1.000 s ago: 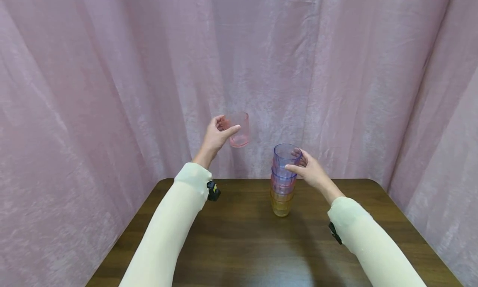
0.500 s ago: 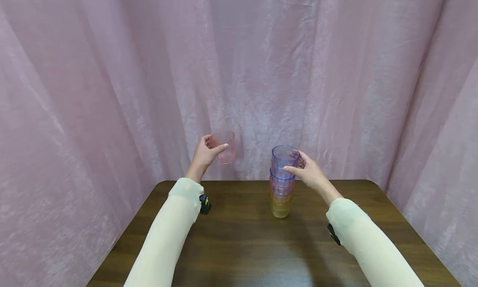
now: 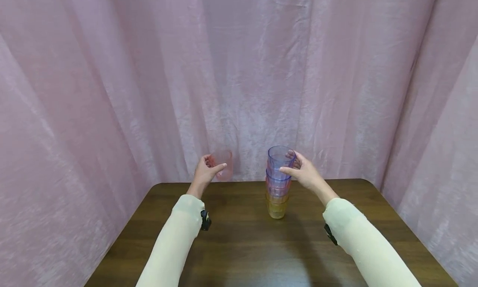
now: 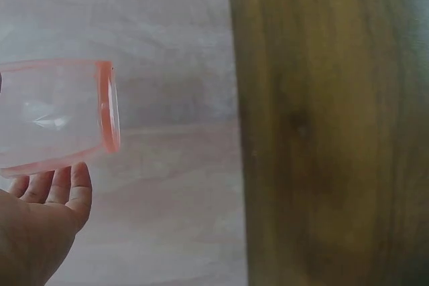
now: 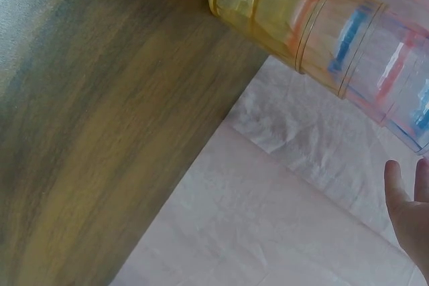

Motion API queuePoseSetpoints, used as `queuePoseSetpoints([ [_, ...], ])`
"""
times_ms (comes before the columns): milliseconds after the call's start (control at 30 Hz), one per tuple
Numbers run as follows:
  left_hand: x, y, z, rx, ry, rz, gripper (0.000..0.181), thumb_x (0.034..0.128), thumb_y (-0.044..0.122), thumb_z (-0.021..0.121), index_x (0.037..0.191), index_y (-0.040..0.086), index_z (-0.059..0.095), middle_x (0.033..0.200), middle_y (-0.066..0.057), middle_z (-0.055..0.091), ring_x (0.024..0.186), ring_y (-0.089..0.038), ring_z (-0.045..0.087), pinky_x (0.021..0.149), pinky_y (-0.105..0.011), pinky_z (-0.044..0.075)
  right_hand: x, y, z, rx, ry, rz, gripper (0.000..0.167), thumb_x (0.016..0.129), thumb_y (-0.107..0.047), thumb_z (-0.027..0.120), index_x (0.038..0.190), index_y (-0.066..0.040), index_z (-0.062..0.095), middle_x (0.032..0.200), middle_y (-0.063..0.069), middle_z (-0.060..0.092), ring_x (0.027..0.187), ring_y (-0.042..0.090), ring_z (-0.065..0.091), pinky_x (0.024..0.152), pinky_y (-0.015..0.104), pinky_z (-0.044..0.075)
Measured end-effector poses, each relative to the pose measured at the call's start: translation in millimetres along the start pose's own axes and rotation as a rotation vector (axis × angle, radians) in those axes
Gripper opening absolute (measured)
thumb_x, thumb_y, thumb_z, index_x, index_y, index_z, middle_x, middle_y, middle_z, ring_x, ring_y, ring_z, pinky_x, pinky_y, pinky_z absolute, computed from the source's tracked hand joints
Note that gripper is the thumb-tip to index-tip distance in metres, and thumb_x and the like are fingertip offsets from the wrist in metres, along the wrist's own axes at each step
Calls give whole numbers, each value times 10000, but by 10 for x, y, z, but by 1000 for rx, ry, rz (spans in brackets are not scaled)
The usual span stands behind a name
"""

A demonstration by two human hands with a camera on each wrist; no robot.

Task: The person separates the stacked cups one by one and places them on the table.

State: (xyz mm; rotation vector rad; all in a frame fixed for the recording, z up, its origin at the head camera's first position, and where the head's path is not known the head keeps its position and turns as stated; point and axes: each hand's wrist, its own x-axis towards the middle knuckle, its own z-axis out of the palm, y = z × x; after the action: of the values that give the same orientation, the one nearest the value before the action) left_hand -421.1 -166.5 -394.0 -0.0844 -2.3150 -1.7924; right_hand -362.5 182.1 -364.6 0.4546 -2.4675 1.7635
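A clear pink cup (image 3: pixel 224 166) is held up by my left hand (image 3: pixel 205 173), thumb on the near side and fingers behind. In the left wrist view the same pink cup (image 4: pixel 60 115) shows its thick base, clear of the table. To the right, a tall stack of nested see-through cups (image 3: pixel 277 187) stands upright on the table, yellow at the bottom, pink and purple-blue above. Around its top purple-blue cup (image 3: pixel 278 160) my right hand (image 3: pixel 306 173) curls its thumb and fingers. The right wrist view shows the yellow cups (image 5: pixel 268 8) at the stack's lower end.
The brown wooden table (image 3: pixel 239 245) has rounded far corners. Pink curtains (image 3: pixel 254 71) hang right behind its far edge and along both sides. A small black device (image 3: pixel 205 220) sits at the left sleeve's cuff.
My left hand has come down and slightly left with the pink cup, towards the table's height. The right hand stays at the top of the stack. The head view has shifted slightly.
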Motion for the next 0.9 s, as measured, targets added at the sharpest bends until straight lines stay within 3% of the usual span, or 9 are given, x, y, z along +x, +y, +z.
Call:
queuePoseSetpoints([
  [333,-64,-388,135,-37,6,-22,800,816,150,819,1430,-53,347,1354,-236,465,1238,-358,462,1068,-457,382,-18,8,3,-8,5,3,850,893,-310,761,1551,-70,279,1563,140,353,1410,373,352,1070,520,398],
  [600,-192,-587,170,-5,-23,-81,848,807,223,841,1451,-13,344,1382,-215,453,1264,-362,458,1058,-493,398,5,37,7,-17,0,-3,870,895,-323,757,1555,-48,262,1562,147,356,1414,381,343,1113,517,342],
  [800,-224,-728,225,-15,-27,-110,809,811,184,837,1426,-33,359,1372,-245,448,1250,-368,468,1031,-498,417,-30,-72,4,-22,-9,2,848,914,-287,741,1556,-34,249,1561,166,350,1417,397,331,1135,519,304],
  [900,-230,-784,253,-20,-36,-116,798,814,157,831,1421,-47,355,1372,-259,444,1249,-374,468,1032,-496,418,27,35,-4,-33,-3,-2,864,900,-329,751,1559,-63,260,1562,145,358,1418,382,336,1133,510,311],
])
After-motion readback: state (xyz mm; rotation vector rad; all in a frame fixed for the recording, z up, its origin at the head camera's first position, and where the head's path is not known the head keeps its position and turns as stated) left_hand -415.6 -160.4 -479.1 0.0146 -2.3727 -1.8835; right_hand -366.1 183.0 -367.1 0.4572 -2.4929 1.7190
